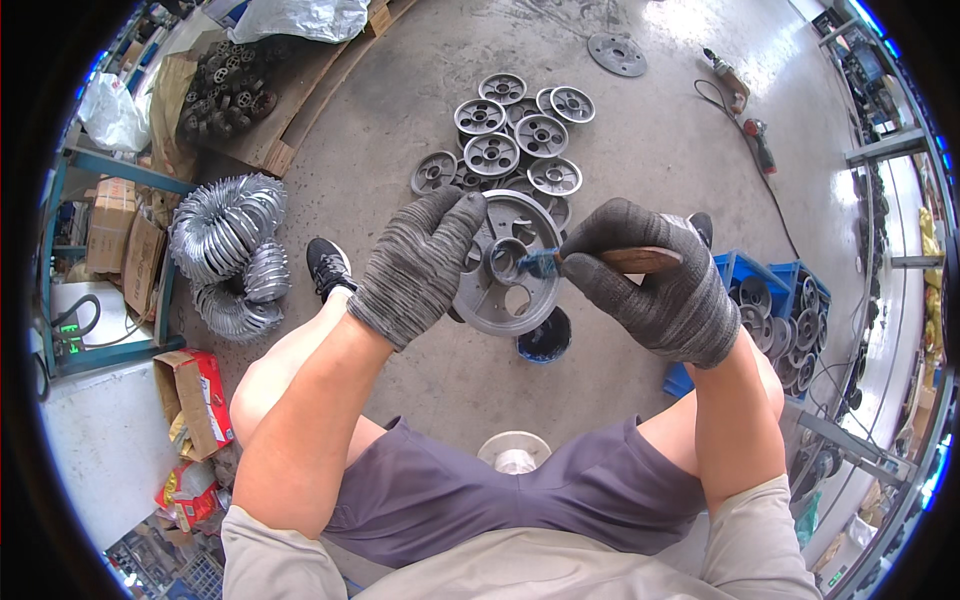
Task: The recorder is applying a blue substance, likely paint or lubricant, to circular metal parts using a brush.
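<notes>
My left hand (pixel 418 262), in a grey knit glove, grips the rim of a grey metal wheel (pixel 527 302) with round holes and a raised hub. The wheel is held up in front of me, its face tilted toward me. My right hand (pixel 655 280), gloved alike, is closed round the wooden handle of a brush (pixel 640 261). The brush's blue-stained bristles touch the hub's opening at the wheel's middle. Below the wheel, a small dark pot (pixel 546 338) with blue inside stands on the floor, partly hidden by the wheel.
Several similar wheels (pixel 492 154) lie piled on the floor ahead. Blue crates (pixel 738 268) of wheels stand at my right. Farther right lie a corded drill (pixel 735 88) and a grinder (pixel 759 146). At left are a silver flexible duct (pixel 228 235) and a wooden pallet (pixel 300 120).
</notes>
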A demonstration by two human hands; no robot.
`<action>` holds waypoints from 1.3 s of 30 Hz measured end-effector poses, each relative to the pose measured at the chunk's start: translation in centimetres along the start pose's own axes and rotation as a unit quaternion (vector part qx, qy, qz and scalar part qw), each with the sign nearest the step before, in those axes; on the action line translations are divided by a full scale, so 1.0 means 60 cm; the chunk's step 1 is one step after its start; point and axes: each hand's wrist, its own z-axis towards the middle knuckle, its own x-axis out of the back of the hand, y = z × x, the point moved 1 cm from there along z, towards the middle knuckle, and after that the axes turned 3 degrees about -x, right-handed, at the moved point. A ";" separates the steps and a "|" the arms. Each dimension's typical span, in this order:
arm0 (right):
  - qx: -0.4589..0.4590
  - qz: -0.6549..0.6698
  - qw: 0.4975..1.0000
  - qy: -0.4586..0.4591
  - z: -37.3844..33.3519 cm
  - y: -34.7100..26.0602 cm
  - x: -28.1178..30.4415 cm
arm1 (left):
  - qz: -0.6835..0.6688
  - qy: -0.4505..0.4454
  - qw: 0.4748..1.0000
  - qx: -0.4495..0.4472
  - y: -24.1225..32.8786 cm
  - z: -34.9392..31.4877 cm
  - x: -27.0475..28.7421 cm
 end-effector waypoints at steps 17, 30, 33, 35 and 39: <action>-0.157 0.137 0.977 0.050 0.011 0.013 -0.009 | 0.187 -0.014 0.929 -0.319 0.004 -0.009 -0.027; 0.268 -0.038 0.933 0.239 -0.017 0.009 0.117 | 0.071 -0.002 0.991 -0.117 -0.128 0.064 0.006; 0.261 -0.053 0.889 0.372 -0.008 -0.012 0.103 | -0.289 -0.021 0.948 0.135 -0.159 0.144 -0.017; 0.122 0.110 0.938 0.307 -0.026 -0.052 0.142 | -0.363 0.004 0.903 0.230 -0.112 0.171 -0.023; 0.098 0.154 0.912 0.367 -0.033 -0.010 0.172 | -0.346 -0.210 0.909 0.101 -0.160 0.274 -0.209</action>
